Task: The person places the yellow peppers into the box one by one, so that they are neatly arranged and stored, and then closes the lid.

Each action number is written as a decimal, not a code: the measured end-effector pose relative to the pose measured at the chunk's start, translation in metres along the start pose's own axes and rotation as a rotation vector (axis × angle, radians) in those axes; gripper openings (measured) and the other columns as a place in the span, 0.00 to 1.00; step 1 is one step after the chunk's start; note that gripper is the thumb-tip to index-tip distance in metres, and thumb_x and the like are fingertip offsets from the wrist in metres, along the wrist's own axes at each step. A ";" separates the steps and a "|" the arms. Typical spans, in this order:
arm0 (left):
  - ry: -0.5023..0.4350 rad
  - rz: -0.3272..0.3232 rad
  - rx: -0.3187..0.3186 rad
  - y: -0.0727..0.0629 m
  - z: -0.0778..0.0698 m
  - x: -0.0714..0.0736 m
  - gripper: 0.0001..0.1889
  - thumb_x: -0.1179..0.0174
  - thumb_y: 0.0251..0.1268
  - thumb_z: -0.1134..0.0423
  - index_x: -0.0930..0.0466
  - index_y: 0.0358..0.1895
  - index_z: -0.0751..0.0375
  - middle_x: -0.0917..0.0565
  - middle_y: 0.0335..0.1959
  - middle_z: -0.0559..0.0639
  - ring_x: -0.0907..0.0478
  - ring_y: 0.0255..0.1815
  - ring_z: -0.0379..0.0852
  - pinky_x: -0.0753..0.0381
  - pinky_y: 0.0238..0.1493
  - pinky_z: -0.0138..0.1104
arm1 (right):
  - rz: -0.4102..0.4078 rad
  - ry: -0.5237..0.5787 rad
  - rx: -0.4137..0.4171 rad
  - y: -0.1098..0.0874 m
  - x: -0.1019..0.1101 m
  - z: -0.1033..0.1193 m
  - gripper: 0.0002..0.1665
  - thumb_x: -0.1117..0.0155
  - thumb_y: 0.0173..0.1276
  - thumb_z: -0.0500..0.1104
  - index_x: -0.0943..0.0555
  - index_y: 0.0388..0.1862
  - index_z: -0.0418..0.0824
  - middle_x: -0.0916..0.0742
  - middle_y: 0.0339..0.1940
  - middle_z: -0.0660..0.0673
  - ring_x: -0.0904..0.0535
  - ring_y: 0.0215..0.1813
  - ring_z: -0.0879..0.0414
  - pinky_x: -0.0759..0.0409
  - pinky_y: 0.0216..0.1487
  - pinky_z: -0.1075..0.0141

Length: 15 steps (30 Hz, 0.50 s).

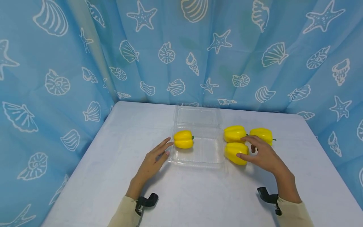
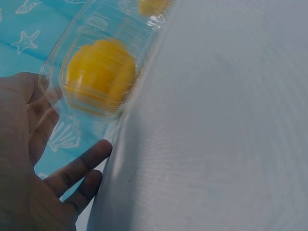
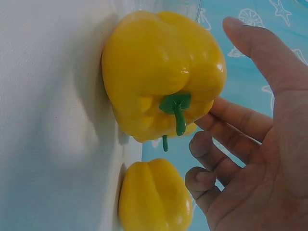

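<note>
A clear plastic clamshell container (image 1: 208, 153) lies with its lid tipped back. One yellow bell pepper (image 1: 183, 139) sits in its left side. My left hand (image 1: 151, 162) is at the container's left edge, fingers loosely extended, holding nothing; the left wrist view shows the pepper (image 2: 98, 74) through the clear wall. To the right of the container, my right hand (image 1: 265, 156) is spread around the nearest yellow bell pepper (image 1: 234, 153). In the right wrist view the thumb stands apart from this pepper (image 3: 161, 62), with fingers behind it; contact there is unclear.
Two more yellow bell peppers lie beyond the right hand: one pepper (image 1: 233, 133) right behind the nearest one, another pepper (image 1: 262, 135) farther right. The container's lid (image 1: 197, 116) reaches toward the back edge of the white table (image 1: 193, 195). A blue shell-patterned curtain (image 1: 181, 69) hangs behind.
</note>
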State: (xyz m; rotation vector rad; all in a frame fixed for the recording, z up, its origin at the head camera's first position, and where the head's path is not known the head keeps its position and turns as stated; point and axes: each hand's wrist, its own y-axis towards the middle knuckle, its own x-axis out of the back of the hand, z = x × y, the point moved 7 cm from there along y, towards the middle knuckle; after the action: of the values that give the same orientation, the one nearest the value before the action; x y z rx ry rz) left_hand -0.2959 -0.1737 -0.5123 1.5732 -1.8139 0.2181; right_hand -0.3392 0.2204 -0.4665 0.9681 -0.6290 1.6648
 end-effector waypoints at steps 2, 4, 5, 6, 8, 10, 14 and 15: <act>-0.001 -0.001 0.001 0.000 0.001 0.000 0.23 0.47 0.78 0.57 0.30 0.73 0.41 0.40 0.77 0.34 0.42 0.77 0.44 0.38 0.73 0.53 | 0.009 0.001 -0.006 0.001 -0.001 -0.001 0.44 0.26 0.57 0.66 0.25 0.66 0.43 0.24 0.46 0.42 0.31 0.42 0.49 0.30 0.31 0.61; -0.003 -0.005 0.000 0.000 0.002 0.000 0.23 0.46 0.78 0.58 0.30 0.72 0.40 0.40 0.77 0.34 0.42 0.77 0.44 0.38 0.73 0.52 | 0.020 0.001 -0.014 0.001 -0.002 -0.002 0.45 0.27 0.57 0.67 0.25 0.66 0.43 0.24 0.47 0.42 0.31 0.42 0.49 0.31 0.30 0.61; -0.005 -0.005 0.003 0.000 0.002 0.000 0.23 0.46 0.78 0.58 0.29 0.72 0.40 0.40 0.77 0.33 0.42 0.77 0.43 0.38 0.73 0.52 | 0.024 0.003 -0.018 0.001 -0.003 -0.003 0.46 0.27 0.57 0.67 0.26 0.66 0.43 0.24 0.48 0.42 0.31 0.42 0.49 0.31 0.30 0.61; -0.007 -0.006 0.002 0.000 0.002 0.000 0.23 0.46 0.78 0.58 0.29 0.72 0.39 0.40 0.77 0.32 0.42 0.77 0.42 0.38 0.73 0.51 | 0.027 0.002 -0.020 0.001 -0.003 -0.003 0.46 0.27 0.57 0.68 0.26 0.66 0.43 0.24 0.48 0.42 0.31 0.42 0.49 0.32 0.30 0.61; -0.011 -0.006 -0.001 0.000 0.002 -0.001 0.23 0.46 0.78 0.58 0.29 0.72 0.39 0.39 0.77 0.32 0.42 0.76 0.41 0.38 0.73 0.51 | 0.033 0.000 -0.024 0.001 -0.004 -0.005 0.46 0.26 0.56 0.68 0.26 0.66 0.43 0.24 0.48 0.42 0.31 0.42 0.49 0.32 0.30 0.61; -0.016 -0.007 0.000 0.000 0.003 -0.001 0.23 0.46 0.78 0.57 0.29 0.72 0.39 0.39 0.77 0.32 0.42 0.76 0.40 0.38 0.73 0.50 | 0.037 -0.004 -0.025 0.001 -0.005 -0.006 0.47 0.26 0.56 0.68 0.26 0.66 0.44 0.25 0.48 0.42 0.31 0.42 0.49 0.32 0.30 0.61; -0.016 -0.008 -0.002 0.000 0.002 -0.001 0.22 0.46 0.78 0.56 0.29 0.72 0.39 0.39 0.77 0.32 0.41 0.76 0.40 0.37 0.73 0.50 | 0.039 -0.017 -0.020 0.001 -0.007 -0.007 0.46 0.26 0.55 0.69 0.25 0.65 0.44 0.25 0.44 0.44 0.31 0.41 0.49 0.32 0.29 0.61; -0.013 -0.008 -0.004 0.000 0.001 -0.001 0.22 0.46 0.78 0.56 0.29 0.72 0.40 0.39 0.77 0.33 0.41 0.76 0.41 0.37 0.72 0.51 | 0.038 -0.020 -0.019 0.001 -0.007 -0.007 0.46 0.26 0.55 0.69 0.24 0.64 0.43 0.25 0.42 0.44 0.31 0.41 0.50 0.32 0.29 0.61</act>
State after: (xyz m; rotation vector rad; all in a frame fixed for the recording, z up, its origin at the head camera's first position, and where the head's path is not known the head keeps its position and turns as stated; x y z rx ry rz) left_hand -0.2963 -0.1741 -0.5138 1.5822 -1.8170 0.2005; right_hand -0.3409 0.2220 -0.4761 0.9650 -0.6793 1.6814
